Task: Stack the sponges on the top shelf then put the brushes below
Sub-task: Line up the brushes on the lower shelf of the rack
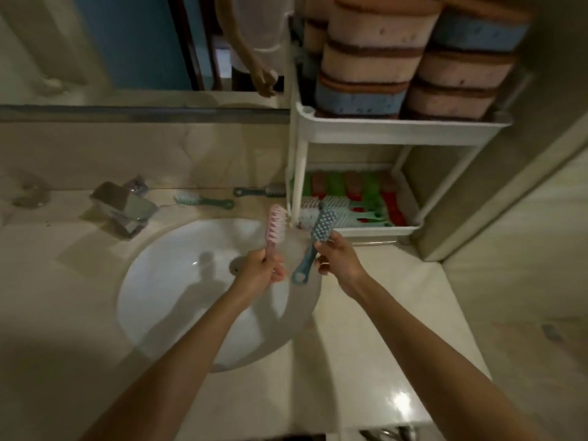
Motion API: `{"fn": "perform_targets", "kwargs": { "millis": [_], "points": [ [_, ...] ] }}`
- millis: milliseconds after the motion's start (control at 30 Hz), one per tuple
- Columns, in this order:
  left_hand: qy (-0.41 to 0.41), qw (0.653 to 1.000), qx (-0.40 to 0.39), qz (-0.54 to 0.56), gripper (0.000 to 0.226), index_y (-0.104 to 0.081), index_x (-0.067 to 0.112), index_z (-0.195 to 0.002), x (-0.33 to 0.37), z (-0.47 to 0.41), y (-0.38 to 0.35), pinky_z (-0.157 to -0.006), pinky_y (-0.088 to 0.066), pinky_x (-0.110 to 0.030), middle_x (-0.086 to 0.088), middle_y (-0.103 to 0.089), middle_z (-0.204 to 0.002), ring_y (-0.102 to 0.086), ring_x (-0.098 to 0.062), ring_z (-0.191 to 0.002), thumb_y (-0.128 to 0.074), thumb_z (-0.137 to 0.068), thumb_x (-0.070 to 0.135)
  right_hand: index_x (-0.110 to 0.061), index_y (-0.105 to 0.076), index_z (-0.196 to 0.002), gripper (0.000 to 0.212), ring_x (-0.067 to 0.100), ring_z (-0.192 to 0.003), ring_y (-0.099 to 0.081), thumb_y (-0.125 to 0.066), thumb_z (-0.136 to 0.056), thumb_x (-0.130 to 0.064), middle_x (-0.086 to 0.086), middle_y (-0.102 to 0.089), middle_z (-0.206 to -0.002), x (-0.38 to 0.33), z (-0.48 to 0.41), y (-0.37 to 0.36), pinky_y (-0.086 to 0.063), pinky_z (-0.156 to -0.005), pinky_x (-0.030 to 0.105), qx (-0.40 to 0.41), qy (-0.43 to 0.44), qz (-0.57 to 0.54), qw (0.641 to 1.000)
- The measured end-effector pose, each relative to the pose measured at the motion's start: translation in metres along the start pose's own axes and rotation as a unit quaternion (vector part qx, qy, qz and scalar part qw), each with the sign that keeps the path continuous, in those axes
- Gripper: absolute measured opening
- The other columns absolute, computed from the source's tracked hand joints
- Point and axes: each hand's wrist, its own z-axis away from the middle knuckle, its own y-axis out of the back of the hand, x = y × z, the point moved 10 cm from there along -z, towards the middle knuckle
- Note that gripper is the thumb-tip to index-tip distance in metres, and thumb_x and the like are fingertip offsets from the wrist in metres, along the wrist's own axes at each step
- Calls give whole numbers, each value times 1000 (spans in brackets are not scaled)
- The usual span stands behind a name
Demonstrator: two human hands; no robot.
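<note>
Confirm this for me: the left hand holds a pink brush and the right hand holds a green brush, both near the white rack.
One thing is wrong: in the head view the right hand grips a blue brush, not green. The left hand does hold a pink brush, both near the white rack.

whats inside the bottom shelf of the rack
Brushes lie in the lower shelf: red and green behind, pale teal in front. Anything beneath them is covered; the rack post hides the left edge.
</note>
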Motion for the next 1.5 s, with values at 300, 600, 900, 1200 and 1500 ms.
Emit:
{"fn": "perform_targets", "kwargs": {
  "millis": [300,600,900,1200,1500],
  "points": [
    [-62,995,-23,-80,18,-49,7,-86,44,-23,-86,-38,-43,-11,-7,-54,-59,-52,-2,-36,-35,-96,2,-4,-43,-130,37,45,-109,-56,-43,-93,-7,28,-58,-120,-50,-55,126,-45,-89,47,102,92,389,911],
    [-33,999,-23,-35,30,-44,14,-72,43,-46,-120,-35,-43,-10,-8,-52,-59,-49,0,-27,-32,-96,0,-5,-49,-127,35,39,-112,-58,-35,-95,-6,25,-59,-123,-49,-112,134,-47,-94,42,-1,87,561,824],
    [-42,999,1,-7,30,-47,16,-75,48,-65,-120,-40,-45,-14,-8,-55,-59,-52,-1,-30,-34,-98,2,-2,-50,-124,32,37,-114,-55,-33,-97,-4,24,-56,-126,-45,-133,133,-43,-94,40,-15,85,572,816],
    [-35,999,-3,16,30,-45,16,-75,48,-75,-126,-41,-45,-16,-7,-55,-57,-52,-1,-30,-33,-100,5,2,-53,-116,29,37,-113,-55,-36,-95,-7,24,-57,-123,-24,-141,129,-45,-90,40,-49,62,633,770],
    [-59,998,-1,-25,26,-48,15,-77,61,-71,-133,-33,-36,-14,-7,-53,-56,-43,-1,-27,-36,-99,9,-6,-62,-112,27,34,-108,-60,-48,-89,-9,19,-64,-116,-54,-111,136,-48,-87,36,46,105,471,874]
  ]
}}
